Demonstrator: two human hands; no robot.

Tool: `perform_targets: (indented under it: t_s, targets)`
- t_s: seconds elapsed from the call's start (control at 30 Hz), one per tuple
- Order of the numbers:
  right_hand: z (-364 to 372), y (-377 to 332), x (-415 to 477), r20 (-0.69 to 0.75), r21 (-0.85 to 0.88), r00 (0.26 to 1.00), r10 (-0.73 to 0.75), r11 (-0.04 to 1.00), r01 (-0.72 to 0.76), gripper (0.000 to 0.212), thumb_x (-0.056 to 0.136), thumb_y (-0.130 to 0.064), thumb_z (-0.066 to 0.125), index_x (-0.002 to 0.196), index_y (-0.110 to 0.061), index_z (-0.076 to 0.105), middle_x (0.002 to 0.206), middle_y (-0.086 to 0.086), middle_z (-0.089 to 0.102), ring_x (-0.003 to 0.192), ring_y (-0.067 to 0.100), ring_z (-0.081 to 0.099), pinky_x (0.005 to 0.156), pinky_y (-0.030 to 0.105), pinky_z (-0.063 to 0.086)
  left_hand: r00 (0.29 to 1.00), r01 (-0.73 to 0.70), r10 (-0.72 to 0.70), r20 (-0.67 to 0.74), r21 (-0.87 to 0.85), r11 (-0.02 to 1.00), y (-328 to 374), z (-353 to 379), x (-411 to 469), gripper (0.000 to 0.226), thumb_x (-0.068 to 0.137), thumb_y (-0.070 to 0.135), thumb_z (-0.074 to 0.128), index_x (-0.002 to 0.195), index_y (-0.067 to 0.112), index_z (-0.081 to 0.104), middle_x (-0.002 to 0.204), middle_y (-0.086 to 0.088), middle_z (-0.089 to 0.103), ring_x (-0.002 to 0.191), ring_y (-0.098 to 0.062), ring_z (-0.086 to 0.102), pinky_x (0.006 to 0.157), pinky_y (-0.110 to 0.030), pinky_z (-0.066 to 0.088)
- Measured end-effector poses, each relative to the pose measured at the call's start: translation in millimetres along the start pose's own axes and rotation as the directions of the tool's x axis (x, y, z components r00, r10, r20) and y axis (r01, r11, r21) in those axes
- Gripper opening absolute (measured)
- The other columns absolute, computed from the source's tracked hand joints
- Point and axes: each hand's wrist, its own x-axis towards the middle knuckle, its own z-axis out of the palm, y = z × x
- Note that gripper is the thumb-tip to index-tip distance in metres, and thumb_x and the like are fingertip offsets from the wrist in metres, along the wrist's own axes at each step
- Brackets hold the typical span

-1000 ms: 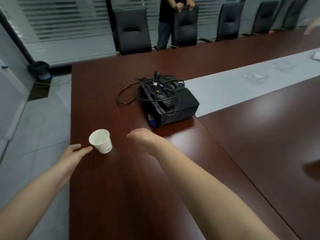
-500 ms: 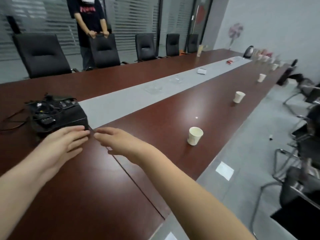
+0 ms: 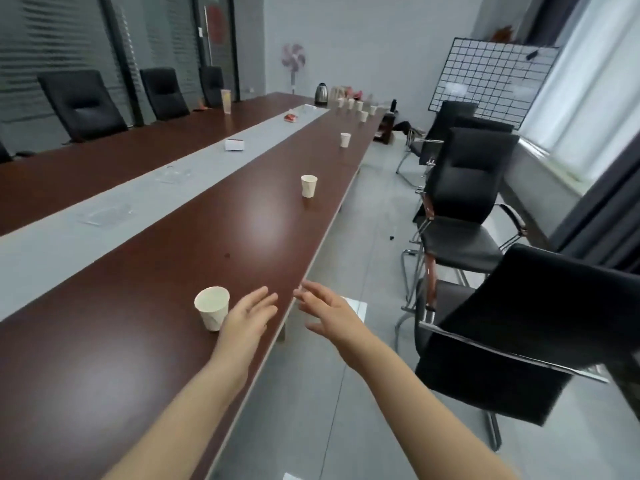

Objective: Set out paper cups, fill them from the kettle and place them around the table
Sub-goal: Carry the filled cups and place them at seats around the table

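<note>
A white paper cup stands near the right edge of the long dark-red table. My left hand hovers just right of it, fingers straight, holding nothing. My right hand is stretched out past the table edge over the floor, fingers spread and empty. Two more cups stand further along the same edge. At the far end several cups cluster beside a steel kettle.
Black chairs stand in the aisle to my right, close to the table edge. A grey strip runs down the table's middle, with a small white box on it. More chairs line the far side.
My view has swung right, from the table end with the projector to the long right side. Both hands have stayed out in front, empty, and now sit beside the nearest cup.
</note>
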Motion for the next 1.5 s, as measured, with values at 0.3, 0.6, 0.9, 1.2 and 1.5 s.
perform_targets:
  t_s: [0.3,0.6,0.9,1.2,1.5]
  targets:
    - [-168,20,118,-0.206,0.013,0.966,0.158,0.987,-0.159,0.048,0.097,-0.024,0.05,0.143,-0.026,0.034,0.144,-0.005,0.044,0.124,0.009,0.045,0.104,0.032,0.041,0.955,0.194,-0.206,0.213,0.073,0.978,-26,122,178,0.048,0.092,0.007,0.056,0.138,0.013,0.045,0.122,0.001,0.057,0.109,-0.01,0.046,0.096,-0.026,0.033]
    - [-286,5,222,-0.298,0.046,0.942,0.152,0.988,-0.145,0.056,0.097,-0.023,0.049,0.148,-0.025,0.025,0.15,-0.005,0.035,0.124,0.006,0.04,0.104,0.031,0.039,0.904,0.134,-0.19,0.384,0.167,0.977,-4,221,335,0.051,0.082,0.025,0.069,0.13,0.017,0.052,0.12,0.008,0.057,0.114,-0.009,0.049,0.098,-0.027,0.035]
    - [-419,12,388,-0.348,0.18,0.923,0.164,0.978,-0.106,0.052,0.097,-0.02,0.051,0.144,-0.023,0.032,0.148,-0.002,0.037,0.124,0.01,0.043,0.106,0.036,0.04,0.896,0.097,-0.183,0.404,0.223,0.97,-12,337,513,0.041,0.089,0.013,0.064,0.128,0.016,0.053,0.131,0.002,0.055,0.109,-0.006,0.054,0.099,-0.025,0.035]
    - [-552,-21,553,-0.334,0.18,0.925,0.184,0.975,-0.129,0.055,0.096,-0.021,0.052,0.146,-0.024,0.03,0.147,-0.003,0.039,0.126,0.011,0.042,0.104,0.035,0.041,0.9,0.044,-0.154,0.408,0.265,0.963,9,454,692,0.043,0.094,0.012,0.056,0.136,0.017,0.047,0.138,0.004,0.051,0.121,-0.008,0.047,0.106,-0.027,0.033]
    - [-655,-51,739,-0.33,0.102,0.927,0.18,0.983,-0.154,0.057,0.097,-0.021,0.05,0.148,-0.022,0.025,0.151,-0.001,0.034,0.131,0.014,0.04,0.098,0.03,0.041,0.898,0.061,-0.157,0.41,0.237,0.97,17,541,894,0.046,0.093,0.011,0.055,0.138,0.017,0.045,0.137,0.006,0.05,0.123,-0.009,0.046,0.11,-0.029,0.03]
